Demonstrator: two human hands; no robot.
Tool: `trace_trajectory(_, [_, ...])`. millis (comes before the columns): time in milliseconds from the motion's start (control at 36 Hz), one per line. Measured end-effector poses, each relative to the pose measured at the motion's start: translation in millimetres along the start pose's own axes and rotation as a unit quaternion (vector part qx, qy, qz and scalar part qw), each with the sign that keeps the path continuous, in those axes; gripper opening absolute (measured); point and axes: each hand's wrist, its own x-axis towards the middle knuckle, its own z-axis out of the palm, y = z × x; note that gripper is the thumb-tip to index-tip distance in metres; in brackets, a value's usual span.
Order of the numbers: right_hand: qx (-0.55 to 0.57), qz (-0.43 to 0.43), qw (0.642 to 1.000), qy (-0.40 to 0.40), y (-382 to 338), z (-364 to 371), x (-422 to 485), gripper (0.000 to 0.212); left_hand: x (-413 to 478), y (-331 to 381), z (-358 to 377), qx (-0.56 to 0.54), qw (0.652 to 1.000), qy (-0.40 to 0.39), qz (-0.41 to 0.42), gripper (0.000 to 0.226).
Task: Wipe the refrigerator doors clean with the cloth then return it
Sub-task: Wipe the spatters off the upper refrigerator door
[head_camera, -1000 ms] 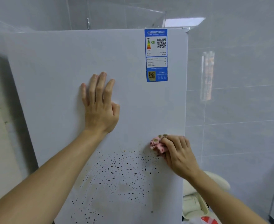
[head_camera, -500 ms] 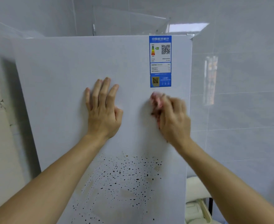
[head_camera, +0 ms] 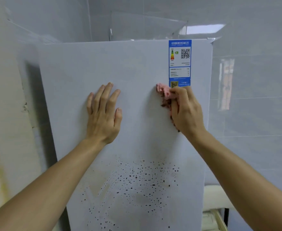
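Wiping a refrigerator door, upper stroke. The left hand [head_camera: 103,114] lies flat on the door [head_camera: 128,67] at the centre of the frame, fingers straight and spread, holding nothing and bracing the panel. The right hand [head_camera: 186,112], right of centre, is curled round a bunched pink cloth [head_camera: 164,93] and presses it to the door. The top of the cloth touches the bottom edge of the blue label [head_camera: 179,62]. The dark spots [head_camera: 137,185] fill the lower middle of the frame, well below both hands, with faint brownish smears among them.

Technique. The dirt is low and the cloth is high, so the useful stroke is probably a downward one through the spots. The bunched cloth offers a small face, and opening it flatter under the palm would likely cover more door on each pass. Its underside looks soiled, so turning a cleaner fold outward should keep marks from spreading onto the clean panel. The label's edge could lift if rubbed upward, and strokes alongside it or away from it seem safer. The bracing hand is well placed above the dirty area.

Change. A second ago the cloth was at the upper right fringe of the spots, near the door's right edge. Half a second ago it was mid-panel and blurred with motion. It has since risen to the label. The left hand has kept its place, and the spots look much as they did.
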Motion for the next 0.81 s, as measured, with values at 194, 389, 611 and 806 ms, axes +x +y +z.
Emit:
trace_trajectory(194, [0.050,-0.006,0.999,-0.006,-60,50,-38,0.019,-11,-35,-15,0.020,1.000,0.008,-0.016,0.057])
trace_trajectory(389, [0.073,-0.184,0.958,-0.206,-84,70,-118,0.023,-22,-52,-25,0.028,1.000,-0.008,-0.008,0.057])
trace_trajectory(611, [-0.007,-0.108,0.994,-0.016,-45,43,-36,0.014,-18,-64,-28,0.025,1.000,-0.005,-0.017,0.058])
trace_trajectory(806, [-0.004,0.076,0.987,0.141,-58,51,31,0.017,-14,-71,-27,0.025,1.000,0.011,-0.011,0.056])
